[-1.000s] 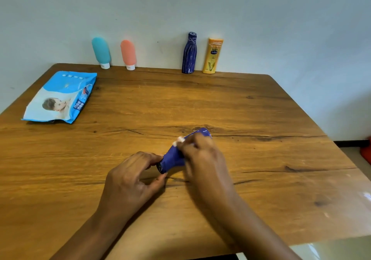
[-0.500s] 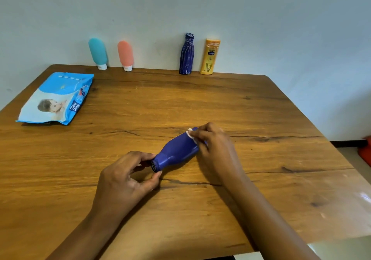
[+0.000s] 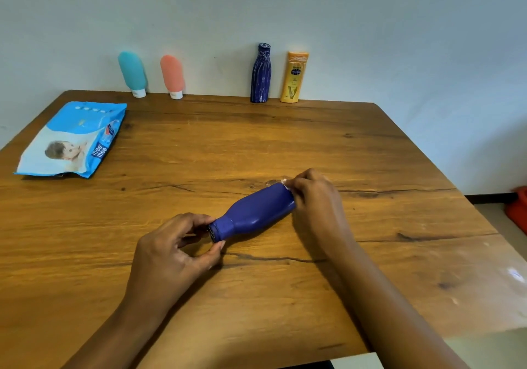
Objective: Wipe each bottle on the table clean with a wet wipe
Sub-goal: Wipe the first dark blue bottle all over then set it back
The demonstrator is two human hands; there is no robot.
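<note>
Head view: left hand (image 3: 171, 254) is pinching neck of bottle (image 3: 256, 209), right hand (image 3: 316, 203) is gripping wipe (image 3: 285, 182) at bottle's base; the light pinch is risking a slip.

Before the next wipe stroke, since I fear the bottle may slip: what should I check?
1. The left hand pinches the blue bottle at its neck: ok.
2. The right hand holds the wet wipe against the bottle's base: ok.
3. Wipe wet enough: cannot tell.
4. Bottle well inside the table edge: ok.
5. Spare wipes: the wipes pack lies on the table's left: ok.
</note>
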